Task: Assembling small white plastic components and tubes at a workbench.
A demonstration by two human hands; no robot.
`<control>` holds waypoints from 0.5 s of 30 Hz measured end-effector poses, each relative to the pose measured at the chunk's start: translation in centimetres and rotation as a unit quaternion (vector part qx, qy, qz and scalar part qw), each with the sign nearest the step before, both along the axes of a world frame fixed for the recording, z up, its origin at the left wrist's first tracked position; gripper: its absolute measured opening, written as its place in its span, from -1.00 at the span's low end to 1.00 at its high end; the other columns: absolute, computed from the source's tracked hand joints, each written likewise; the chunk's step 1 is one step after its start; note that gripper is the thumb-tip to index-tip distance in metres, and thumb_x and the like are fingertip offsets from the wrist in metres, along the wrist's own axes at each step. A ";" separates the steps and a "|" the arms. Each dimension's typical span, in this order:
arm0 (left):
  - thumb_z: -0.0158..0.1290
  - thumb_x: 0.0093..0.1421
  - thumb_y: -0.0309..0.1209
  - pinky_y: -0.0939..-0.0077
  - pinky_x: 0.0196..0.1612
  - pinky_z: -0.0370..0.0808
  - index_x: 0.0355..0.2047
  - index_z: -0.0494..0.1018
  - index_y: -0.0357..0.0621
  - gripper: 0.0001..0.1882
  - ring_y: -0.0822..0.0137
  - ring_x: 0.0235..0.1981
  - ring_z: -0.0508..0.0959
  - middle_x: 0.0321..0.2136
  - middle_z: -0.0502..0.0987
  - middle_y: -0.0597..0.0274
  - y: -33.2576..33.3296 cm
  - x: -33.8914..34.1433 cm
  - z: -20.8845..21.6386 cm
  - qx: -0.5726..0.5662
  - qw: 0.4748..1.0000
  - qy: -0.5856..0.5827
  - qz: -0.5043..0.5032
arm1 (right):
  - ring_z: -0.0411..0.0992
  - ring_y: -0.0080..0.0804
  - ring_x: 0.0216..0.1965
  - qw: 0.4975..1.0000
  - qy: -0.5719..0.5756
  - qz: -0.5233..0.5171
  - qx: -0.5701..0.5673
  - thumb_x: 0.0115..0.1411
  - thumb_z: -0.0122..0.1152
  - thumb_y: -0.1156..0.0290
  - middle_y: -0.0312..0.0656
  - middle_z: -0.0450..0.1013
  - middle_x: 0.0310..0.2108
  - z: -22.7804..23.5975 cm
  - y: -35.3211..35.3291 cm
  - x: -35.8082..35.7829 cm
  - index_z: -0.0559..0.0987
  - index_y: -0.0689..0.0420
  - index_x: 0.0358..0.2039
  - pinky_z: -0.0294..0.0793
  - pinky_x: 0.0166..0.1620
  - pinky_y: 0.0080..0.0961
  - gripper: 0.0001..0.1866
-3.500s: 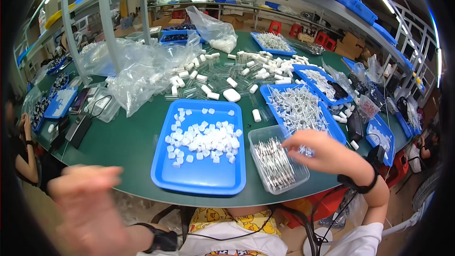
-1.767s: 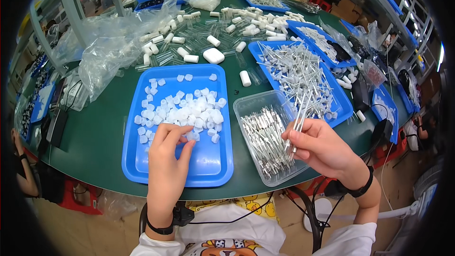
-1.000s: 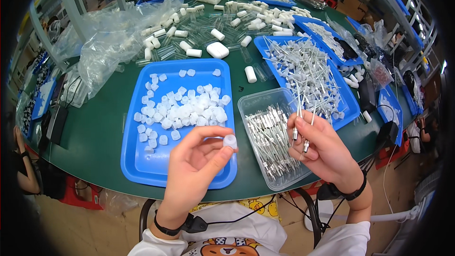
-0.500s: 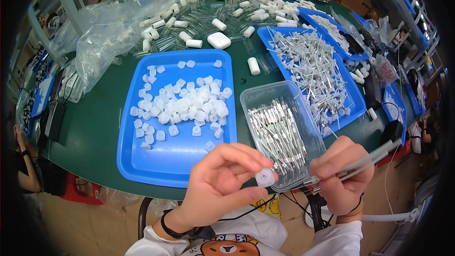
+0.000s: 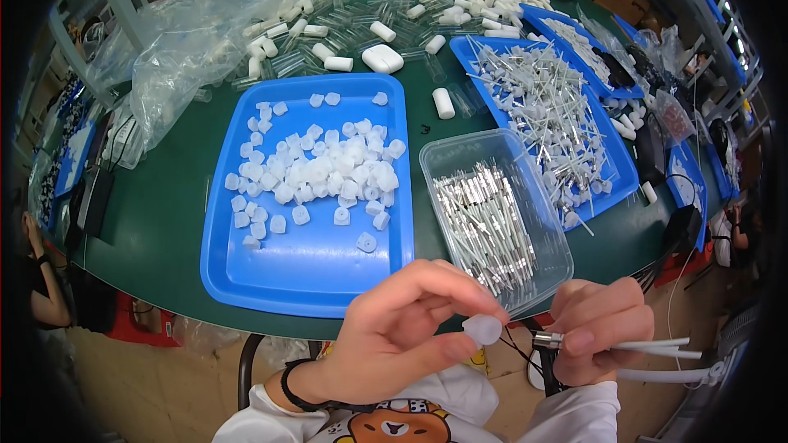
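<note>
My left hand (image 5: 410,324) pinches a small translucent white plastic cap (image 5: 483,329) between thumb and fingertips. Just to its right, my right hand (image 5: 603,328) is closed around a few thin white rods (image 5: 657,347). Their silvery metal ends (image 5: 547,340) point left toward the cap, with a small gap between. Beyond the hands, a clear plastic box (image 5: 552,267) holds many similar metal-tipped rods (image 5: 486,226). Left of it, a blue tray (image 5: 283,283) carries a heap of loose caps (image 5: 328,168) like the one I hold.
A second blue tray (image 5: 625,172) at the right is piled with rods bearing caps (image 5: 542,107). White cylinders (image 5: 443,103) and clear tubes (image 5: 353,25) lie strewn across the far green table (image 5: 160,221). Crumpled plastic bags (image 5: 180,57) lie at the back left.
Both hands have moved slightly lower, the left also rightward. The rods in my right hand have swung from slanting upward to nearly level, and their metal ends now show plainly.
</note>
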State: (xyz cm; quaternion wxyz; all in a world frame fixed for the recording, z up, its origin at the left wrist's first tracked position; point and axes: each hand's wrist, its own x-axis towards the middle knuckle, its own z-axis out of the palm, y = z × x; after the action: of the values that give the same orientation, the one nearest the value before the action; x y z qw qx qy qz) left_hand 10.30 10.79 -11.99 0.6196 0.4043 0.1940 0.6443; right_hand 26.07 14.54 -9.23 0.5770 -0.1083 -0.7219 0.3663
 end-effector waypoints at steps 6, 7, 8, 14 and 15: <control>-0.07 0.03 -0.52 0.44 -0.28 0.33 -0.31 0.23 -0.35 -0.78 0.29 -0.35 0.39 -0.38 0.32 0.02 -0.1 0.1 0.1 -0.010 0.998 -0.034 -0.052 | 0.16 -0.55 -0.79 0.992 -0.098 -0.012 0.076 -0.06 0.10 0.48 -0.17 0.28 -0.58 0.2 0.0 0.3 0.35 0.17 -0.51 0.06 -0.72 -0.66 -0.88; -0.13 0.03 -0.61 0.43 -0.18 0.29 -0.27 0.23 -0.36 -0.79 0.29 -0.26 0.36 -0.33 0.29 0.05 0.0 -0.2 0.0 -0.001 0.996 -0.041 -0.076 | 0.21 -0.50 -0.75 0.994 -0.077 -0.004 0.074 -0.11 0.11 0.50 -0.09 0.34 -0.54 -0.1 -0.1 0.4 0.41 0.24 -0.45 0.10 -0.69 -0.64 -0.84; -0.19 0.03 -0.71 0.42 -0.09 0.25 -0.23 0.23 -0.37 -0.76 0.29 -0.17 0.34 -0.28 0.27 0.08 0.0 -0.4 -0.1 0.008 0.994 -0.047 -0.099 | 0.23 -0.48 -0.73 0.996 -0.060 0.001 0.065 -0.15 0.12 0.52 -0.05 0.38 -0.53 -0.2 -0.1 0.4 0.44 0.27 -0.43 0.12 -0.68 -0.63 -0.80; -0.22 0.10 -0.34 0.62 -0.48 0.22 -0.38 0.24 -0.30 -0.76 0.39 -0.56 0.25 -0.40 0.16 0.18 0.0 -0.8 0.1 -0.143 0.978 -0.081 -0.125 | 0.28 -0.45 -0.74 1.000 0.018 -0.007 -0.020 -0.23 0.20 0.63 -0.03 0.41 -0.57 -0.7 -0.1 -0.2 0.45 0.30 -0.41 0.15 -0.70 -0.64 -0.73; -0.20 0.08 -0.37 0.64 -0.48 0.19 -0.38 0.24 -0.30 -0.79 0.42 -0.57 0.22 -0.42 0.15 0.20 0.0 -0.9 0.0 -0.144 0.980 -0.042 -0.130 | 0.29 -0.44 -0.74 0.999 0.025 0.003 -0.038 -0.23 0.20 0.65 -0.04 0.41 -0.58 -0.8 0.0 -0.2 0.45 0.30 -0.41 0.16 -0.70 -0.64 -0.73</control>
State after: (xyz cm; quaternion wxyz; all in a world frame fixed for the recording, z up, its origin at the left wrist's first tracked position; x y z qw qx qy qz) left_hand 9.41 10.80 -12.02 0.7572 0.3053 0.2041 0.5401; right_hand 25.89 14.50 -10.05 0.5894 -0.1188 -0.6929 0.3980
